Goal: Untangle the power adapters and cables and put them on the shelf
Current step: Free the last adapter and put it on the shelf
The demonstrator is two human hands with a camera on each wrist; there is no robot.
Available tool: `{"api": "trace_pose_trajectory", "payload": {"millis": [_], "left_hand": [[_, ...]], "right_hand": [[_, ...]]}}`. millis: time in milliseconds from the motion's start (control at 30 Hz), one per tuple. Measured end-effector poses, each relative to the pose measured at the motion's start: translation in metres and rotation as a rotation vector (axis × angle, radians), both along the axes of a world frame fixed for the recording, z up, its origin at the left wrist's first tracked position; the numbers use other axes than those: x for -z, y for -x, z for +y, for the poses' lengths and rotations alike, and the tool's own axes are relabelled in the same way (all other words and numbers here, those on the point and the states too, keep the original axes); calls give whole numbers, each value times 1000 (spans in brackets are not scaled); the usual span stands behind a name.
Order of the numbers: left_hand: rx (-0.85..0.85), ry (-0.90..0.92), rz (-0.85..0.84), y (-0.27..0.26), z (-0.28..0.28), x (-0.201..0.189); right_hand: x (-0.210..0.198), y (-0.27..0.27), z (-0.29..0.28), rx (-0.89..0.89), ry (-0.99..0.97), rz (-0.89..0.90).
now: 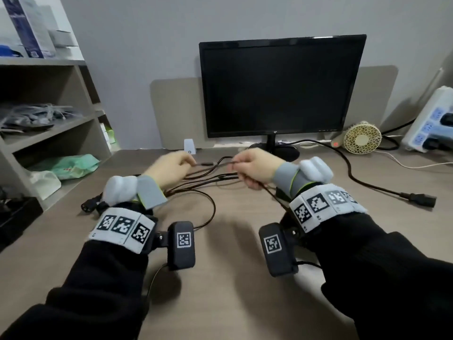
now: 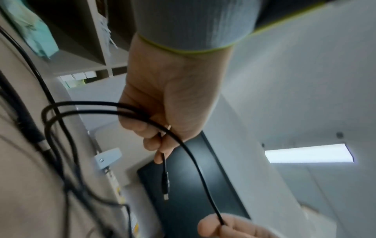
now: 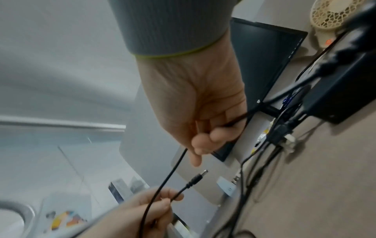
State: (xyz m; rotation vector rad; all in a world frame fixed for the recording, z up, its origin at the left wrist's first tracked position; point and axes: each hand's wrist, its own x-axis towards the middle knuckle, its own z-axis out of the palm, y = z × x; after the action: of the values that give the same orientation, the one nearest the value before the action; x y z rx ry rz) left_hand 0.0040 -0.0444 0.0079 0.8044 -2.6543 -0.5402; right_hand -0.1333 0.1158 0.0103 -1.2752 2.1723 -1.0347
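Note:
Thin black cables [image 1: 203,182] lie tangled on the desk between my hands. My left hand [image 1: 188,159] pinches one thin cable just behind its barrel plug [image 1: 207,164]; the plug [image 2: 165,185] sticks out free past the fingers. My right hand [image 1: 236,163] grips the same black cable [image 3: 168,173] a short way along, held taut above the desk. A black adapter brick [image 3: 335,90] lies by my right wrist, mostly hidden in the head view. The grey shelf [image 1: 49,133] stands at the left.
A black monitor [image 1: 279,87] stands behind the hands. A small fan [image 1: 362,137] and a white power strip [image 1: 431,121] sit at the right. A thick black power cord [image 1: 416,198] crosses the desk's right side. A green bag [image 1: 71,165] fills the lowest shelf.

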Motion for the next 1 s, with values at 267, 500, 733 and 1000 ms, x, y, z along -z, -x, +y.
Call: {"api": "trace_pose_trajectory", "payload": {"millis": [267,500,733,1000], "left_hand": [[-143,55,164,-21,-33,-11],[202,-97,327,20,25,-25],[238,-11,423,28,16,-28],[198,3,439,17,9,-32]], "right_hand": [[-37,-8,-15,48,440,-19],[-30,-2,-19,64,571,-145],[-3,37,-2,150,162,-59],[19,59,13,309,-280,12]]}}
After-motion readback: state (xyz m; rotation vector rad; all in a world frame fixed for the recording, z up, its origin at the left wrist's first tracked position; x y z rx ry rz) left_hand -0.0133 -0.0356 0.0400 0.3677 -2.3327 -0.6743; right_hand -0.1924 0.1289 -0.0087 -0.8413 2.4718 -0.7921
